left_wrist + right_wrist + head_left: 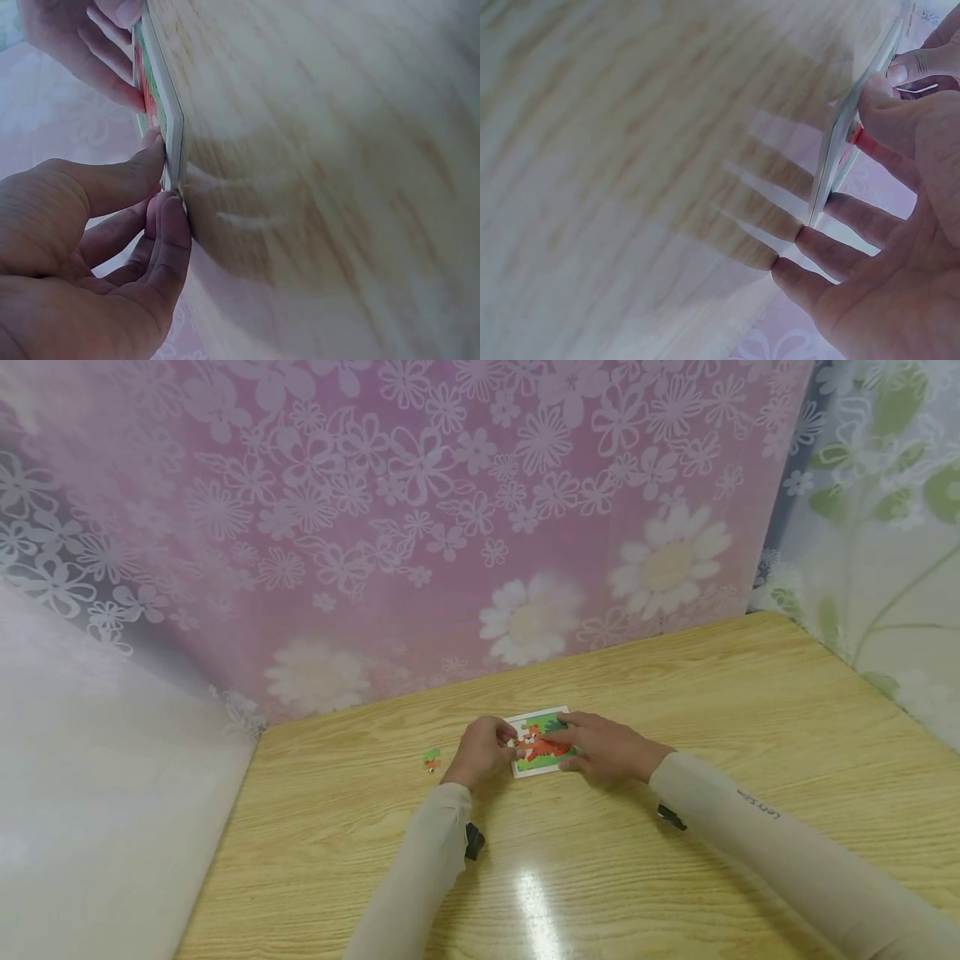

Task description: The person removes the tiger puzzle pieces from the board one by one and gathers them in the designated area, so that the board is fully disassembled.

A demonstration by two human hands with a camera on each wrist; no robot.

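A small jigsaw puzzle (543,758) in a white-edged tray lies on the table, showing an orange-red animal on green. At its upper left, a pale patch of tray is bare. My left hand (482,750) grips the tray's left edge: in the left wrist view the thumb (142,161) lies over the edge and the curled fingers (171,232) come up to it from outside. My right hand (611,745) spans the right side, index finger on the picture and thumb at the near edge. Its other fingers (832,251), nearly straight and spread, reach past the tray to the tabletop.
Loose puzzle pieces (432,760), green and orange, lie left of my left hand. The wood-grain table (585,868) meets a pink flowered curtain (420,568) at the back, with pale hangings at both sides. Dark straps show at both wrists.
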